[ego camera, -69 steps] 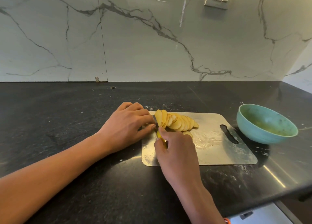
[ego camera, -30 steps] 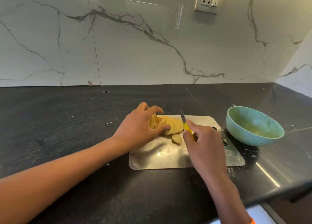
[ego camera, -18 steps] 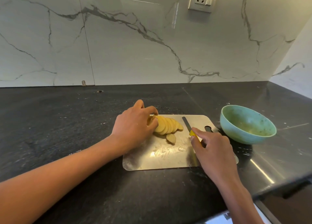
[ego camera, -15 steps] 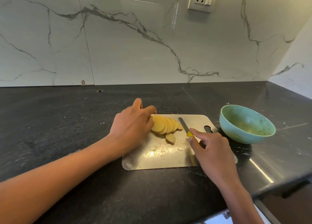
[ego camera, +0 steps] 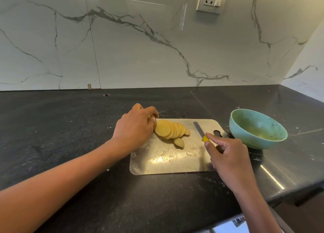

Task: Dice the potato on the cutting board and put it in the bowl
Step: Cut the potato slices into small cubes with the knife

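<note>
The pale yellow potato (ego camera: pixel 171 131), only sliced into rounds, lies fanned at the steel cutting board's (ego camera: pixel 168 160) far-left corner under the left hand's (ego camera: pixel 135 129) curled fingertips, the right hand (ego camera: pixel 228 160) clasps the yellow-handled knife (ego camera: pixel 200 132), and the turquoise bowl (ego camera: pixel 257 128) holds no dice.

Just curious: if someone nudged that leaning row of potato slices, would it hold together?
Probably not. The potato slices overlap loosely, propped by the left hand, so they would likely slide apart. They look thin and wet, and the metal cutting board looks slick.
</note>
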{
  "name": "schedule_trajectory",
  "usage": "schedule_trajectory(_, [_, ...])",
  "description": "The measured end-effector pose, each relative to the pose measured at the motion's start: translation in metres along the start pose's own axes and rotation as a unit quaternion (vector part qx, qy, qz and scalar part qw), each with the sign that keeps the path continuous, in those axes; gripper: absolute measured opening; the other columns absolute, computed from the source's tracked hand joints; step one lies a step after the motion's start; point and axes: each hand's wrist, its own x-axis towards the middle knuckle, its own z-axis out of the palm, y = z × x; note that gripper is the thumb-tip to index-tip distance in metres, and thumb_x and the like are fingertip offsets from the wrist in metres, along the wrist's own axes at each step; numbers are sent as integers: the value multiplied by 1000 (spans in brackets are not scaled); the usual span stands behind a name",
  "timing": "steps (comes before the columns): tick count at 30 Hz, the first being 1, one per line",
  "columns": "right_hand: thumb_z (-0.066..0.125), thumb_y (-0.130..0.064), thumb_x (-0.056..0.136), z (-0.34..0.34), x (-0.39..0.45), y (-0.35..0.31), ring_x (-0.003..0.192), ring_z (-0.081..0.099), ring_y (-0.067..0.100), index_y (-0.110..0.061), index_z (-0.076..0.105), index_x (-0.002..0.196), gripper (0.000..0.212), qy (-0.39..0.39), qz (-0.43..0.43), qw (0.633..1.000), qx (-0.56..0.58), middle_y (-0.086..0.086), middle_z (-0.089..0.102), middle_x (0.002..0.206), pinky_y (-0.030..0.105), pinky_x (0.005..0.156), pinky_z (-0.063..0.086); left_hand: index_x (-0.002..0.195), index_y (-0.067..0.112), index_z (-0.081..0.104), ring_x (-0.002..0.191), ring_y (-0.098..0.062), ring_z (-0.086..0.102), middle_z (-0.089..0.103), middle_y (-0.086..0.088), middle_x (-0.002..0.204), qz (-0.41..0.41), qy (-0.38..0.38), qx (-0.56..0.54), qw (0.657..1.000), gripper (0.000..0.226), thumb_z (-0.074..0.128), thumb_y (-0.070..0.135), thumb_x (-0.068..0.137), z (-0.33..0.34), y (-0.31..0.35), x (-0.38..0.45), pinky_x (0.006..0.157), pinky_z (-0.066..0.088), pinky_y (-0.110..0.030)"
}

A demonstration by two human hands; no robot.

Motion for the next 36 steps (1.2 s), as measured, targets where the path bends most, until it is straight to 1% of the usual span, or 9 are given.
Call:
schedule_trajectory(3, [63,-42,98,-1,-9,2,55,57,4,-39,64,134,37,-33,6,999,11,-7,70,68,27,60,54,135,43,56,98,-15,58,46,4,125,24,-31,25,999,31,48,52,107,2,5,-8,81,59,-37])
schedule_trajectory(5, [63,-37,99,-3,-13,-3,43,49,8,-39,64,135,35,-76,24,994,72,3,65,54,24,50,46,137,42,52,111,-16,55,43,3,135,37,-59,50,996,48,53,69,97,4,7,-11,84,58,-36])
schedule_trajectory(8, [64,-30,101,-8,-12,-9,40,39,17,-36,66,133,33,-115,71,976,169,18,61,56,28,44,39,140,42,47,121,-17,52,41,4,141,47,-92,84,991,77,57,87,79,4,7,-8,86,56,-35])
schedule_trajectory(10, [64,-29,101,-9,-11,-15,40,39,19,-38,67,131,32,-134,79,970,187,19,63,59,31,46,41,140,42,46,120,-15,52,42,5,141,53,-90,90,990,82,60,89,75,5,5,-7,86,56,-33])
schedule_trajectory(17, [63,-28,101,2,-9,-20,40,43,20,-35,65,135,34,-137,42,972,185,14,64,56,41,55,55,140,37,53,116,-14,54,47,4,138,64,-83,38,994,76,72,75,77,9,3,-2,95,55,-32])
schedule_trajectory(22, [63,-27,102,12,-1,-24,36,43,16,-30,63,139,37,-104,9,981,163,12,63,53,27,42,41,139,33,57,110,-14,58,50,3,135,62,-59,-6,996,68,79,61,81,14,5,3,91,50,-26])
schedule_trajectory(27, [61,-31,102,18,8,-30,38,50,7,-30,61,141,39,-88,-44,990,101,4,66,53,18,49,44,136,35,60,107,-12,60,55,5,133,48,-35,-36,998,61,78,60,84,15,3,9,90,51,-27])
schedule_trajectory(34, [61,-38,101,24,16,-31,49,58,9,-33,59,141,40,-83,-89,992,43,-9,66,55,28,60,55,144,35,56,116,-6,52,56,6,140,58,-65,-72,994,63,80,48,87,9,-14,12,99,42,-24])
schedule_trajectory(36, [62,-39,100,25,20,-29,55,57,1,-34,61,139,39,-78,-98,991,39,-21,62,60,21,60,51,145,35,53,118,-5,49,53,6,143,60,-71,-71,993,64,81,43,88,11,-17,11,100,39,-23])
